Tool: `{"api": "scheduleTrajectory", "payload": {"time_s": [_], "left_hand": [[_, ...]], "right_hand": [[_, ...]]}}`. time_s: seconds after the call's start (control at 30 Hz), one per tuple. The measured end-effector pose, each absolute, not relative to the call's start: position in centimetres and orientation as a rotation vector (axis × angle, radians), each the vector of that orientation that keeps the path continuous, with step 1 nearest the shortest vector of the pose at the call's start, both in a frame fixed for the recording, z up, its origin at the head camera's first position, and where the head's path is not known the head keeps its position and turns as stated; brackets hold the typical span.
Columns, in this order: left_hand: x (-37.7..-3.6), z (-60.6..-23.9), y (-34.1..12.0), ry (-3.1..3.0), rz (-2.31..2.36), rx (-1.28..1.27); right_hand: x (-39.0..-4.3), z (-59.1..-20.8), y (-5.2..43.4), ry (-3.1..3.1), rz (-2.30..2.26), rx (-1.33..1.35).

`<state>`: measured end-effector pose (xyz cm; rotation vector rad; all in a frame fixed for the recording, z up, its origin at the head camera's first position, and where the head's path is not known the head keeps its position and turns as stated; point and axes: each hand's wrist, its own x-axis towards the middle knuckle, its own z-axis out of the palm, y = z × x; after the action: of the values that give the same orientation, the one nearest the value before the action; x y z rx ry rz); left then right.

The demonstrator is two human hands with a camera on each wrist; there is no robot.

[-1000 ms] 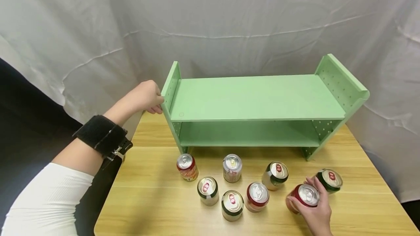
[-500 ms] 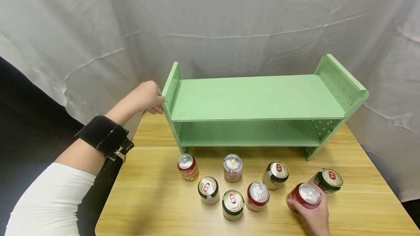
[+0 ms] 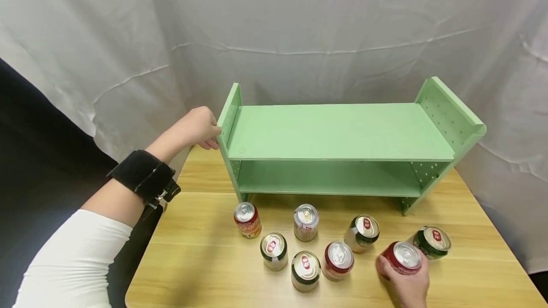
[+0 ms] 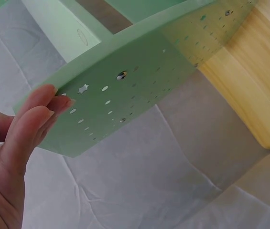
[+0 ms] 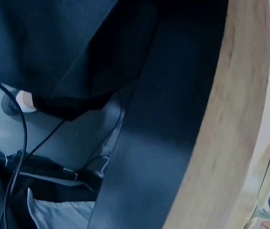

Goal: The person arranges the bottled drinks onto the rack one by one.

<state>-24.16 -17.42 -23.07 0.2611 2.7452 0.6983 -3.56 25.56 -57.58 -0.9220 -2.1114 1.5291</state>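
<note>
A red can [image 3: 403, 256] is grasped by the right hand [image 3: 410, 283] in front of the green shelf's [image 3: 338, 129] right end, a green-rimmed can [image 3: 433, 242] just beside, while the shelf's left panel [image 3: 231, 110] is touched by the left hand [image 3: 197, 128], whether gripped can't be told.

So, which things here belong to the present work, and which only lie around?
Probably in the work: red can in the right hand; seven other cans; green shelf at the left hand; wooden table.
Just around: pale hanging cloth; dark cables.
</note>
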Motion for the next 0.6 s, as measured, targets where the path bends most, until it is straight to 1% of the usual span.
{"api": "scheduleTrajectory", "payload": {"time_s": [0.17,0.33,0.47,0.6], "left_hand": [[-24.2,-23.2,-17.2,2.743,0.696,0.268],[-24.2,-23.4,-17.1,2.74,0.723,0.277],[-24.0,-23.5,-17.1,2.747,0.717,0.285],[-23.7,-23.4,-17.1,2.759,0.716,0.292]], "right_hand": [[-3.5,-57.1,26.2,-2.063,1.486,-0.927],[-3.5,-55.8,26.6,-2.052,1.453,-0.863],[-3.7,-54.1,26.4,-2.068,1.438,-0.799],[-4.2,-51.3,26.0,-2.101,1.382,-0.702]]}}
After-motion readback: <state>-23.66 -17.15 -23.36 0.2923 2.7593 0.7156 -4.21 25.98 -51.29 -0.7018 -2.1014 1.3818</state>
